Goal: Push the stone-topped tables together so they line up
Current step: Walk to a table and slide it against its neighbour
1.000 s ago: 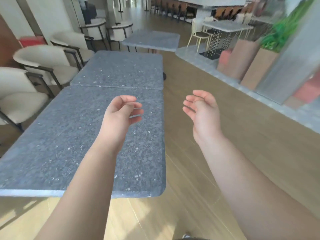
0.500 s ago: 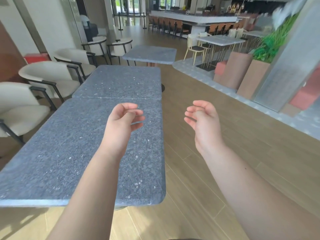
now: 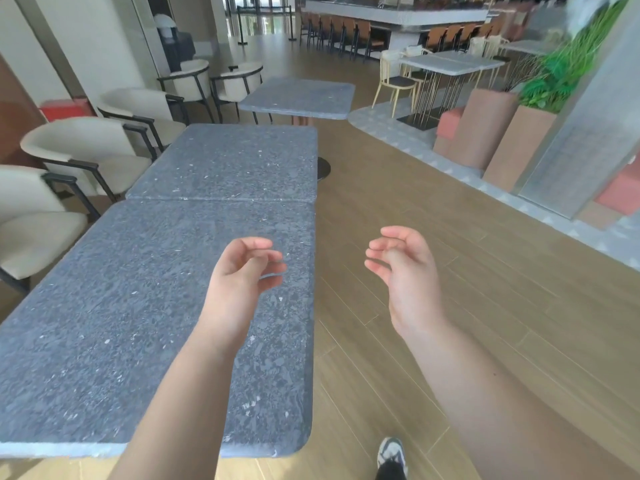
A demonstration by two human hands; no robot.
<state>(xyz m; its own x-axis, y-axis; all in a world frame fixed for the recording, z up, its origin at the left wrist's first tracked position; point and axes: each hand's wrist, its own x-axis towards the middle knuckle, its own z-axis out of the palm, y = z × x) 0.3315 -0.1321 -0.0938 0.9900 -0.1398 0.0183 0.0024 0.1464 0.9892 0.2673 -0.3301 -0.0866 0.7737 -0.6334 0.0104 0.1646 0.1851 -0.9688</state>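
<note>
Two dark grey stone-topped tables stand end to end on my left: the near table (image 3: 121,317) and the middle table (image 3: 235,161), their edges touching along a thin seam. A third stone-topped table (image 3: 301,95) stands farther back, apart from them and shifted right. My left hand (image 3: 242,275) hovers above the near table's right part, fingers loosely curled, holding nothing. My right hand (image 3: 405,268) hangs over the wooden floor right of the tables, fingers apart and empty.
Cream armchairs (image 3: 86,150) with black frames line the left side of the tables. Terracotta planters (image 3: 512,143) with green plants and a raised tiled platform sit at right. A light table with chairs (image 3: 450,64) and a bar counter stand behind. My shoe (image 3: 391,455) shows at the bottom.
The view has tilted up and shifted, so the tables sit lower in frame and my shoe appears. Both hands stay raised and empty in much the same pose.
</note>
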